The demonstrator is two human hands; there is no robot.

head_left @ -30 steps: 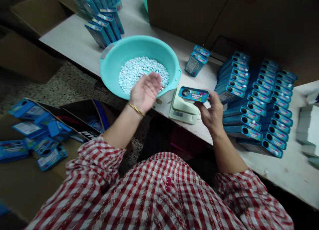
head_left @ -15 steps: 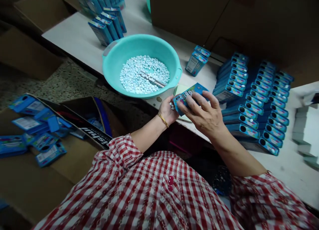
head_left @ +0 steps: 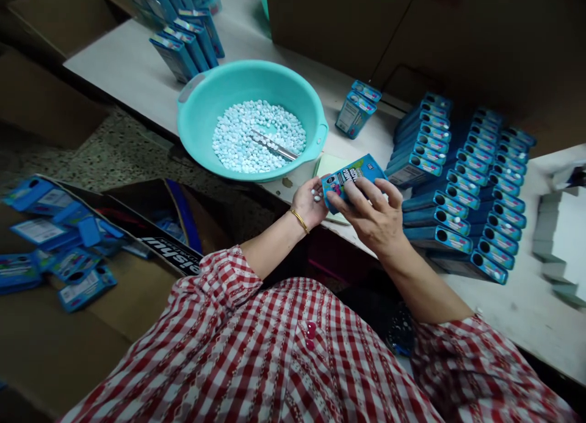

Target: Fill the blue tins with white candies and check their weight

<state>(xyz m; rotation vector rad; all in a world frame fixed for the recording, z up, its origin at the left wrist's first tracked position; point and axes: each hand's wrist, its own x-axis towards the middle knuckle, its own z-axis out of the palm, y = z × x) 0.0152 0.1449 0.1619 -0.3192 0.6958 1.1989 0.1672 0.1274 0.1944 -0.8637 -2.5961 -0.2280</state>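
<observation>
My right hand (head_left: 378,212) grips a small blue printed box (head_left: 354,173) from above, its fingers spread across the printed face. The box tilts, with its left end down at my left hand (head_left: 309,206). That hand is cupped palm up, and a few small white tablets (head_left: 317,196) lie in it. Its fingertips are partly hidden behind the box. Behind my hands stands a turquoise basin (head_left: 206,148) with a layer of pale tablets (head_left: 235,133) in it. A metal scoop-like tool (head_left: 274,145) lies on those tablets.
Rows of upright blue boxes with round holes (head_left: 453,221) stand on the white table (head_left: 517,313) at right. Two boxes (head_left: 357,110) stand behind the basin, more (head_left: 183,47) at far left. Below left, an open carton (head_left: 137,301) holds loose blue boxes (head_left: 86,282).
The camera view has shifted slightly, moving the surroundings a little left. The box now sits slightly away from my left palm, showing more of the tablets there.
</observation>
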